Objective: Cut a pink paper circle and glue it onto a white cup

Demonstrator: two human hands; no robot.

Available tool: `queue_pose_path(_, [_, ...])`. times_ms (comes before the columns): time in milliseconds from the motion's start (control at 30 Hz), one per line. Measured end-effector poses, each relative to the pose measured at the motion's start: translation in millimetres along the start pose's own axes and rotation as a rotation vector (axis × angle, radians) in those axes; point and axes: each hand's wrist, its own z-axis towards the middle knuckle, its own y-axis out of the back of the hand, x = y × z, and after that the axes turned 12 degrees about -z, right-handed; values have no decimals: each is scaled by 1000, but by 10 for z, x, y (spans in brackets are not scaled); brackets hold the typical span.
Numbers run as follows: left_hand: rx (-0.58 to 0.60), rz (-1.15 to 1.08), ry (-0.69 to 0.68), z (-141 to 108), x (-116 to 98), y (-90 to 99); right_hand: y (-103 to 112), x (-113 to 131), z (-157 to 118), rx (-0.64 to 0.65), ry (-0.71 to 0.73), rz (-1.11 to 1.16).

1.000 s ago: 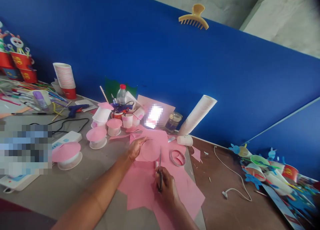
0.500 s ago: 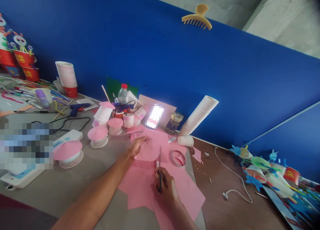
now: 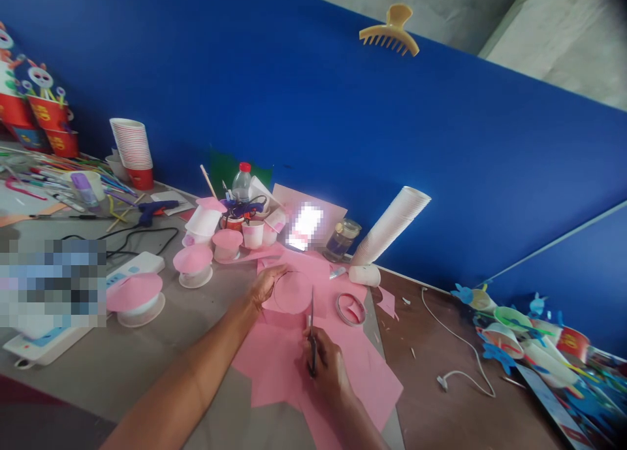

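My left hand [image 3: 267,288] grips the left edge of a piece of pink paper [image 3: 294,293], which has a circle outlined on it. In my right hand [image 3: 326,358] is a pair of scissors [image 3: 312,345], its dark handles inside my closed fingers. The blades point away from me, at the right edge of the held paper beside the circle. More pink sheets [image 3: 274,365] lie spread under both hands. A roll of tape [image 3: 351,309] rests on the sheets to the right.
Paper cups with pink cone tops [image 3: 134,293] stand at left near a white power strip [image 3: 44,345]. Behind are a glass jar [image 3: 343,240], a leaning cup stack [image 3: 392,225] and a glue gun [image 3: 151,209]. A white cable [image 3: 477,352] and blue-decorated cups [image 3: 509,322] lie at right.
Both hands keep almost the same place, holding the paper and the scissors. The scissor blades look slightly shifted at the paper's right edge; the whole view has moved a little.
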Motion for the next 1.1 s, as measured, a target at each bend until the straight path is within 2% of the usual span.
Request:
queue_pose_path(267, [-43,47,48,-49,-17,-34,8,29,5,14,-6,4])
queue_pose_path(500, [-58,47,4,-12,-14,1,48,92,0,41,12,-12])
queue_pose_path(900, [-55,76,-31,-41,-68,3,79,31,21,50,11,-44])
queue_pose_path(1100, [-46,98,-35,-66,-82,-21,79,-30,15,79,-22,28])
